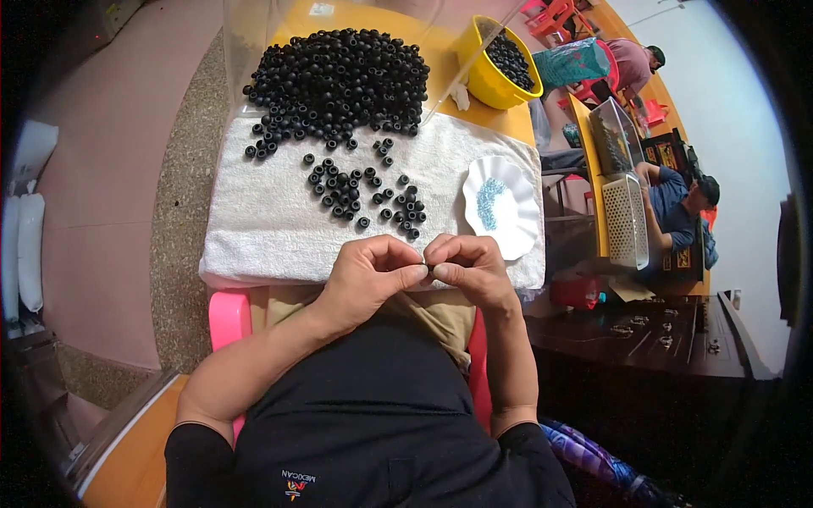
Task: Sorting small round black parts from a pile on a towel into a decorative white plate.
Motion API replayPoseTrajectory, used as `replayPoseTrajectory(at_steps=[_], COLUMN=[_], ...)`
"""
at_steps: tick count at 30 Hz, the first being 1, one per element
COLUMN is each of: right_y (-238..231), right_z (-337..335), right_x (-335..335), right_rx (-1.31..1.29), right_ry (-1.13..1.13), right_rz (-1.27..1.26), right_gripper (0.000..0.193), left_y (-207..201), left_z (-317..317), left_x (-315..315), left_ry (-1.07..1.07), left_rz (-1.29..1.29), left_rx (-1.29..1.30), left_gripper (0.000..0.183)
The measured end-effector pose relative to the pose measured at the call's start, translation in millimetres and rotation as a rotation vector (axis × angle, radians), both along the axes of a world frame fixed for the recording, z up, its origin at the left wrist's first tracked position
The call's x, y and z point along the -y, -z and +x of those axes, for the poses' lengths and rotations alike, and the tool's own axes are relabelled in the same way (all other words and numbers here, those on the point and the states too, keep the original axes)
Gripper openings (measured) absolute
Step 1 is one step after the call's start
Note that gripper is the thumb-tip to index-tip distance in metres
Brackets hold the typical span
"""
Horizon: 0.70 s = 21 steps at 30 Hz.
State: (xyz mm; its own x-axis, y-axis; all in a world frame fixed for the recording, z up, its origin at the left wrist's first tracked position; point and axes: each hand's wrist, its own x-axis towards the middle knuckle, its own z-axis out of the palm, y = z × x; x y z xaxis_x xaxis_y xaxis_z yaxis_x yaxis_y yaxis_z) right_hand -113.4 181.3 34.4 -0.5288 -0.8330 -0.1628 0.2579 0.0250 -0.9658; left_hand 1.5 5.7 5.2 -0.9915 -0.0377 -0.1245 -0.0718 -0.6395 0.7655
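My left hand (370, 275) and my right hand (471, 264) meet at the near edge of a white towel (262, 220), fingertips almost touching. Thumb and forefinger of each are pinched together around a small dark piece (428, 270); fingertips cover most of it, so its kind is unclear. Just beyond my fingers, a loose group of round black beads with holes (347, 190) lies on the towel. A much larger heap of the same beads (339, 80) sits behind them. Right of my hands stands a white wavy-rimmed dish (518, 222) holding tiny blue-green bits (491, 201).
A yellow basket (487, 80) with black pieces stands at the table's far right. Clear plastic sheeting (246, 51) rises around the heap. At right, two people work by another table with a white perforated basket (627, 224). A pink chair (229, 317) shows beside my left arm.
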Motion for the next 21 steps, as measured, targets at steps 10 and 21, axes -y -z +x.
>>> replayPoseTrajectory(at_steps=[10,21], right_y=[-3.4,-3.5], right_z=[-1.5,-1.3], right_x=[-0.4,-3.1], right_rx=[0.115,0.147], right_ry=[-0.013,-0.012], right_rz=[0.081,0.139], right_gripper=[0.009,0.009], left_y=[6.4,11.1], left_z=[-0.1,-1.7], left_x=[0.5,-1.9], left_ry=[0.033,0.029], left_rz=[-0.169,-0.188], left_rx=[-0.042,-0.018], left_gripper=[0.012,0.015])
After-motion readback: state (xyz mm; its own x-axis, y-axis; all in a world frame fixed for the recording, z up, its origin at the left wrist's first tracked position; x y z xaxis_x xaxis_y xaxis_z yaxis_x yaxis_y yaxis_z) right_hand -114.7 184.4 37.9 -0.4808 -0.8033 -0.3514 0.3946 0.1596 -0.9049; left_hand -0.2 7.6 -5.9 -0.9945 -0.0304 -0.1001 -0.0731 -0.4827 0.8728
